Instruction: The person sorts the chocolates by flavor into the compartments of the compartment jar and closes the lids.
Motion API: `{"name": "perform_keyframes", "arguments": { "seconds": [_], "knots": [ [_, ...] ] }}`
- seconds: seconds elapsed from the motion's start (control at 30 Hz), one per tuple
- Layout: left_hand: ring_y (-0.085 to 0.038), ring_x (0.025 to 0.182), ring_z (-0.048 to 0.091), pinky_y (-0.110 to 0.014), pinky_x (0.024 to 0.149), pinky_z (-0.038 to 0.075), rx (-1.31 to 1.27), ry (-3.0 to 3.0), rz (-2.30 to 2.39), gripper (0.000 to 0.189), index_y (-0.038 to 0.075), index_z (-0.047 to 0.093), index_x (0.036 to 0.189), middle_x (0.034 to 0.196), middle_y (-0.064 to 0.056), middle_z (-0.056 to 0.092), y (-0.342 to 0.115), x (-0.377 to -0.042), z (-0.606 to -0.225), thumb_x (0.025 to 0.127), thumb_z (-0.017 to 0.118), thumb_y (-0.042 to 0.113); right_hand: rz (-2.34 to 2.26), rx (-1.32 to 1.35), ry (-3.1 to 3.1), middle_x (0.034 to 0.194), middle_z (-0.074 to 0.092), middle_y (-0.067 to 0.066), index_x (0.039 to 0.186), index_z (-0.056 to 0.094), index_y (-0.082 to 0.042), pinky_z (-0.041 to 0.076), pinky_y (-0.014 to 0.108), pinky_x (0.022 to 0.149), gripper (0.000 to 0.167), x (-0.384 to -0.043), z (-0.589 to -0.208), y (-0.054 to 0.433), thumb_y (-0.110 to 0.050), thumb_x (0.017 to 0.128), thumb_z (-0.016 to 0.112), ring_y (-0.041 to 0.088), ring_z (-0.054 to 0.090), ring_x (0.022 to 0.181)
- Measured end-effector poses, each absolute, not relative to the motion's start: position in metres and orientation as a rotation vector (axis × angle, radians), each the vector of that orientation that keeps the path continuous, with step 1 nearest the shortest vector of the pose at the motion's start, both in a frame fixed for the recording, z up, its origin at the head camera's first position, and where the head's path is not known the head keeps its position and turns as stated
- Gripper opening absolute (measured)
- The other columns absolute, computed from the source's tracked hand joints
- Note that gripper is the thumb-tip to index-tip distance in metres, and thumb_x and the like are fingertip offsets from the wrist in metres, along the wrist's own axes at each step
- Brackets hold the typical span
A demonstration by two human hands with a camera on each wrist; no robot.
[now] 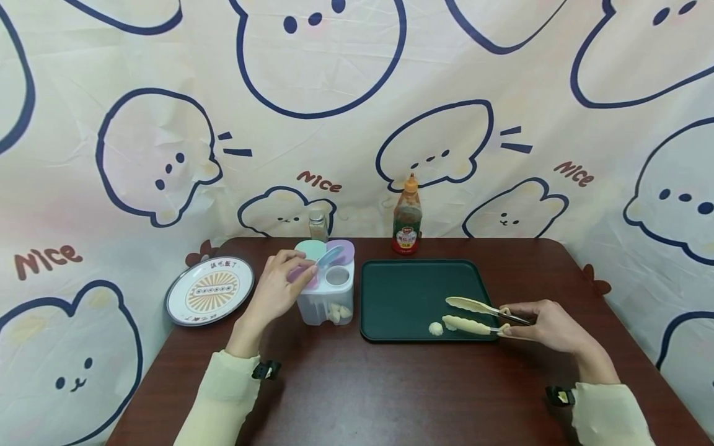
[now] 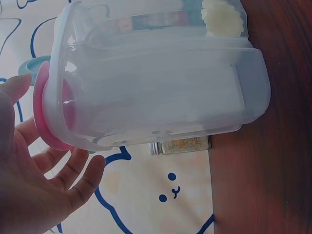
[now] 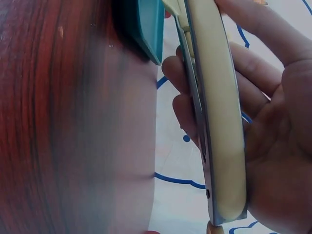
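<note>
My left hand (image 1: 283,280) is over a clear plastic container (image 1: 312,310) with round coloured lids. Its thumb and finger pinch the edge of a light blue lid (image 1: 331,255), tilted up beside a round opening (image 1: 337,275). In the left wrist view the other fingers curl loosely near a pink lid (image 2: 44,107), which partly hides the index finger. Off-white pieces (image 1: 339,312) lie low inside. My right hand (image 1: 552,325) grips cream-coloured tongs (image 1: 474,325), their arms spread over a dark green tray (image 1: 401,297). Small off-white pieces (image 1: 436,329) lie by the lower tip.
A white patterned plate (image 1: 214,291) stands tilted at the left edge of the brown table (image 1: 390,390). At the back are a glass spice jar (image 1: 318,224) and a sauce bottle (image 1: 407,220) with an orange cap. A printed cloth (image 1: 346,148) hangs behind.
</note>
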State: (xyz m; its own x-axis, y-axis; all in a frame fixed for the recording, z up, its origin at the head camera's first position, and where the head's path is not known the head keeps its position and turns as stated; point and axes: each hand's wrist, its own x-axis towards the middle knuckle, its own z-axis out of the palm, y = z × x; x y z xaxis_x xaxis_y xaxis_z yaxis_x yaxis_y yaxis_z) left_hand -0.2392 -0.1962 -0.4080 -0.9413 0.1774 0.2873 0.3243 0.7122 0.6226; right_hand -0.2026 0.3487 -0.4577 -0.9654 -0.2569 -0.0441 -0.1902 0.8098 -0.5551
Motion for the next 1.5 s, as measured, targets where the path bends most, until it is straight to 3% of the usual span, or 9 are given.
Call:
{"name": "perform_keyframes", "arguments": {
  "seconds": [0.43, 1.03, 1.5],
  "knots": [
    [-0.030, 0.123, 0.043, -0.054, 0.103, 0.039, -0.412, -2.706, -1.038, 0.045, 0.014, 0.072, 0.119, 0.137, -0.010, 0.055, -0.1959, -0.2396, -0.4071, 0.098, 0.056, 0.051, -0.877, -0.386, 2.845, 0.101, 0.075, -0.004, 0.117, 0.074, -0.016, 0.050, 0.023, 0.072, 0.045, -0.2036, -0.4602, 0.3502, -0.041, 0.080, 0.082, 0.005, 0.062, 0.082],
    [-0.030, 0.124, 0.042, -0.054, 0.104, 0.039, -0.408, -2.714, -1.032, 0.046, 0.014, 0.072, 0.120, 0.137, -0.010, 0.054, -0.1955, -0.2388, -0.4051, 0.098, 0.055, 0.051, -0.846, -0.363, 2.947, 0.098, 0.076, -0.007, 0.113, 0.076, -0.020, 0.050, 0.023, 0.072, 0.038, -0.2043, -0.4635, 0.3496, -0.043, 0.083, 0.079, 0.003, 0.063, 0.082],
    [-0.030, 0.123, 0.043, -0.054, 0.104, 0.039, -0.405, -2.707, -1.032, 0.046, 0.014, 0.072, 0.120, 0.137, -0.011, 0.055, -0.1957, -0.2380, -0.4065, 0.098, 0.056, 0.051, -0.915, -0.341, 2.977, 0.095, 0.076, -0.004, 0.115, 0.075, -0.020, 0.048, 0.023, 0.063, 0.041, -0.2059, -0.4610, 0.3408, -0.048, 0.085, 0.076, 0.005, 0.059, 0.074]
  ]
}}
